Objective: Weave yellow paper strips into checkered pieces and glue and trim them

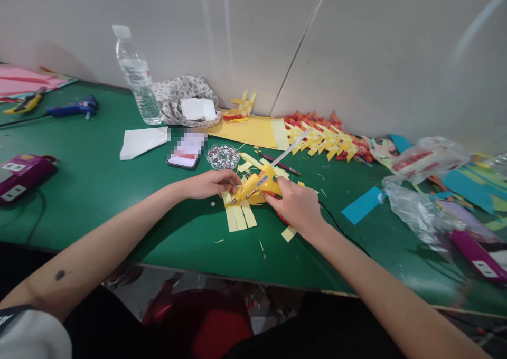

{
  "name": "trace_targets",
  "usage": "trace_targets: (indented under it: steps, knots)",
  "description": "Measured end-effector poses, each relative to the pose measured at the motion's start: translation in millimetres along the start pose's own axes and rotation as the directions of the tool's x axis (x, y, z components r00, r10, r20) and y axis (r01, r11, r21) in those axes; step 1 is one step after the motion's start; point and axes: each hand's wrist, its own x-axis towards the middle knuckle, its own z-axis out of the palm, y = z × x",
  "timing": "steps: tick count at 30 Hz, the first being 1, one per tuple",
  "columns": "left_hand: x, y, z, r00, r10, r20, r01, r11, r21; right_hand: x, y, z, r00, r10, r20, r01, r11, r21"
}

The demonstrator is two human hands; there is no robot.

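Note:
My right hand (299, 203) grips a yellow hot glue gun (259, 182), its nozzle pointing down and left. A clear glue stick (291, 147) sticks out from the gun's back end. Under the nozzle lie pale yellow paper strips (240, 217), side by side, partly covered by the gun. My left hand (214, 183) is closed at the strips' upper left, its fingertips pinching their edge and partly hidden. A clear dish of small shiny beads or gems (223, 157) stands just beyond my left hand. More cut yellow paper pieces lie behind the gun.
A water bottle (138, 79), a phone (186, 150) and white paper (143, 141) are at back left. Woven red and yellow paper pieces (320, 137) lie along the wall. Plastic bags (420, 206) and a purple power strip (477, 256) sit right; a blue glue gun (73, 107) lies far left.

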Motion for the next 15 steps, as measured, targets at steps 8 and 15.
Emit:
trace_targets:
  steps: [8,15]
  knots:
    - [0.3,-0.9,-0.2,0.999,0.035,0.02,-0.035,0.999,0.019,-1.8,0.2,-2.4,1.0,0.015,-0.026,-0.015,1.0,-0.004]
    - [0.2,1.4,-0.3,1.0,0.006,0.007,-0.006,0.999,0.041,0.0,-3.9,-1.2,1.0,-0.017,-0.007,0.018,1.0,0.025]
